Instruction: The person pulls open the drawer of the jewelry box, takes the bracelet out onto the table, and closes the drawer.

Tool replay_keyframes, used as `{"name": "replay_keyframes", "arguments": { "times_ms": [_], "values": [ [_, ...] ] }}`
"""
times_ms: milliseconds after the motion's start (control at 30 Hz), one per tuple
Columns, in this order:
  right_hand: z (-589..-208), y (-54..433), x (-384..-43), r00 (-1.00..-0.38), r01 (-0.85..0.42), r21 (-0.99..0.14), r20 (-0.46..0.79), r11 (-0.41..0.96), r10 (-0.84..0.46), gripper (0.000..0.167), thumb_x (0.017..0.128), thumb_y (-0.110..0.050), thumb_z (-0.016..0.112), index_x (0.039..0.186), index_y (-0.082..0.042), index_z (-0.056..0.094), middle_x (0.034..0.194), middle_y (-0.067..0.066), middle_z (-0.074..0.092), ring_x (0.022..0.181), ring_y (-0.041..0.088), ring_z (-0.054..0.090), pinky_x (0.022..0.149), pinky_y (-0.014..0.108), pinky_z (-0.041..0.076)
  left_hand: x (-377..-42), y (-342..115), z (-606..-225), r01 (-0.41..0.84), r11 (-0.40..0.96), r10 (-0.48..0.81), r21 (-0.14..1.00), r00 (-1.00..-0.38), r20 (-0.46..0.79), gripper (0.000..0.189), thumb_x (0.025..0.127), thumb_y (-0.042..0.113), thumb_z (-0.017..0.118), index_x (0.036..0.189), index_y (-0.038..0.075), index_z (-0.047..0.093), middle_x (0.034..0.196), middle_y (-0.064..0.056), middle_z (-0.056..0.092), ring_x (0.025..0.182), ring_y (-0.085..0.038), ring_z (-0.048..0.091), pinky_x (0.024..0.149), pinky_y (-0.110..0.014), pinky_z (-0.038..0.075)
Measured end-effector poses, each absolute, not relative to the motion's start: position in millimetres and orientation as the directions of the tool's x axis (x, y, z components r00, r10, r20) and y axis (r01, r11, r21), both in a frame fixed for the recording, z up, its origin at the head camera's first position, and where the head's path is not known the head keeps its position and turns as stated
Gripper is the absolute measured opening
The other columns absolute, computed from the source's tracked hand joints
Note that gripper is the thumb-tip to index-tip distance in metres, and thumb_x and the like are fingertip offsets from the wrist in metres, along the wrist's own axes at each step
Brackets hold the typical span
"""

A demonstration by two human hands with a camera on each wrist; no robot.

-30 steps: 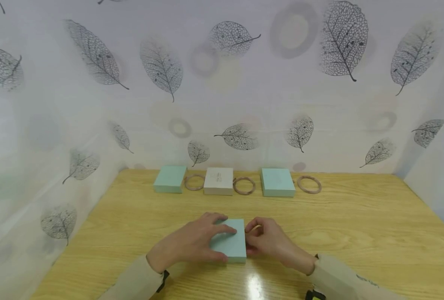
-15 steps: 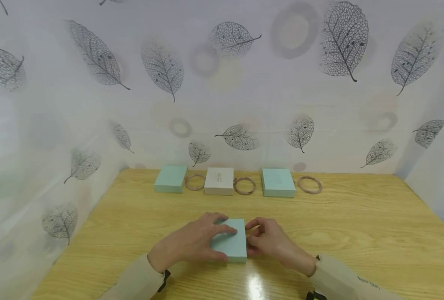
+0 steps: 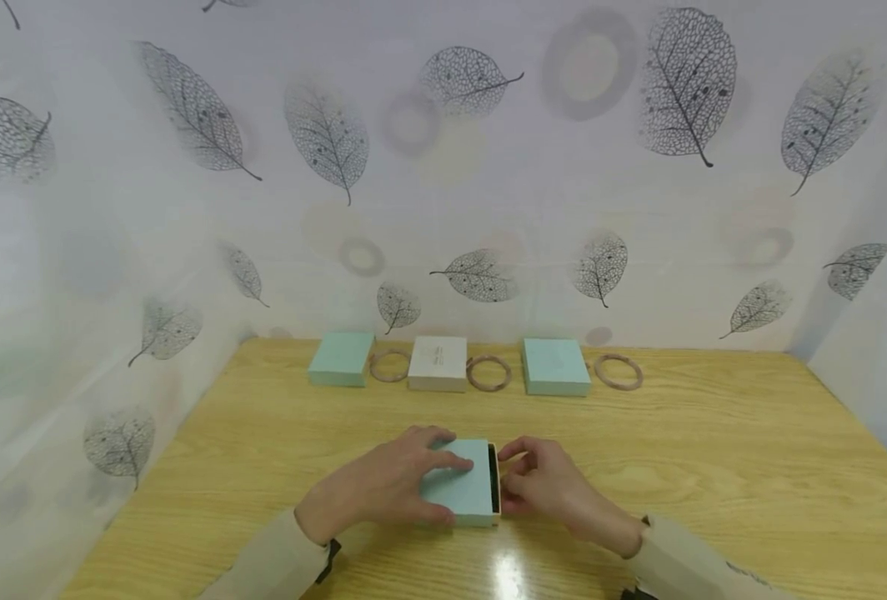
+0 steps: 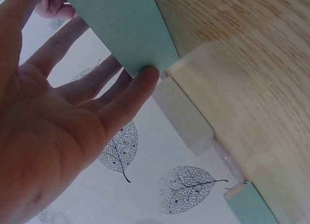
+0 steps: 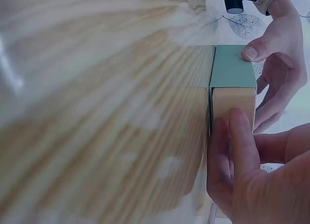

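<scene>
A mint-green drawer box (image 3: pixel 468 496) lies flat near the middle of the table. My left hand (image 3: pixel 383 482) grips its outer sleeve, thumb along the near side and the other fingers over the top and far side. From the sleeve's right end sticks out a narrow strip of the cream inner drawer (image 3: pixel 498 479), its inside dark. My right hand (image 3: pixel 548 486) holds this drawer's end; in the right wrist view two fingertips lie against the cream end face (image 5: pixel 234 100). What the drawer contains is hidden.
Along the back of the wooden table (image 3: pixel 714 433) stand a green box (image 3: pixel 341 358), a white box (image 3: pixel 438 363) and another green box (image 3: pixel 555 367). Rings, one (image 3: pixel 389 366) left, one (image 3: pixel 488 373) in the middle and one (image 3: pixel 618 372) right, lie between and beside them. A leaf-patterned curtain (image 3: pixel 488 192) hangs behind.
My right hand has shifted slightly right, and the inner drawer has come a little way out of the green sleeve. The left hand stays in place on the box.
</scene>
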State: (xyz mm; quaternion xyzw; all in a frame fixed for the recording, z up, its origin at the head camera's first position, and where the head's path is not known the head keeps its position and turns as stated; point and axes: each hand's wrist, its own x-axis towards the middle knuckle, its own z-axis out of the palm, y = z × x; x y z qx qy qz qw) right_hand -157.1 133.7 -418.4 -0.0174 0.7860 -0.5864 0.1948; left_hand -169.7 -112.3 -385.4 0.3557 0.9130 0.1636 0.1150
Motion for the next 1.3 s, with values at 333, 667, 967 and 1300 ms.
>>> {"name": "replay_keyframes", "arguments": {
  "times_ms": [333, 667, 967, 1300],
  "values": [
    [-418.3, 140.8, -155.5, -0.928, 0.214, -0.925, -0.292, 0.313, -0.231, 0.029, 0.092, 0.009, 0.060, 0.121, 0.006, 0.059, 0.088, 0.013, 0.062, 0.072, 0.017, 0.068, 0.068, 0.034, 0.064, -169.0, -111.3, -384.2, 0.598, 0.705, 0.678, 0.382, -0.726, -0.113, 0.060, 0.083, 0.047, 0.083, 0.138, 0.030, 0.065, 0.153, -0.011, 0.050, 0.136, -0.030, 0.051, 0.104, -0.046, 0.054],
    [-417.2, 143.9, -154.6, -0.927, 0.218, -0.926, -0.296, 0.308, -0.232, 0.030, 0.093, 0.008, 0.060, 0.123, 0.008, 0.058, 0.091, 0.014, 0.063, 0.073, 0.017, 0.069, 0.069, 0.035, 0.064, -169.7, -111.9, -386.9, 0.599, 0.705, 0.678, 0.379, -0.727, -0.113, 0.061, 0.083, 0.049, 0.083, 0.139, 0.032, 0.065, 0.153, -0.010, 0.049, 0.137, -0.030, 0.051, 0.105, -0.047, 0.053],
    [-416.5, 149.6, -153.6, -0.923, 0.215, -0.924, -0.298, 0.315, -0.244, 0.030, 0.094, 0.006, 0.061, 0.123, 0.006, 0.058, 0.093, 0.014, 0.063, 0.072, 0.016, 0.068, 0.068, 0.033, 0.063, -170.0, -111.6, -387.1, 0.591, 0.711, 0.672, 0.382, -0.731, -0.119, 0.061, 0.083, 0.049, 0.083, 0.139, 0.032, 0.065, 0.154, -0.010, 0.049, 0.138, -0.030, 0.050, 0.107, -0.048, 0.052],
    [-417.4, 154.5, -152.4, -0.922, 0.218, -0.930, -0.296, 0.294, -0.252, 0.030, 0.094, 0.007, 0.060, 0.124, 0.007, 0.057, 0.094, 0.014, 0.064, 0.076, 0.017, 0.068, 0.069, 0.031, 0.064, -169.2, -111.4, -387.1, 0.600, 0.711, 0.674, 0.367, -0.730, -0.111, 0.062, 0.082, 0.049, 0.083, 0.138, 0.032, 0.065, 0.153, -0.011, 0.050, 0.137, -0.030, 0.051, 0.106, -0.048, 0.053]
  ]
}}
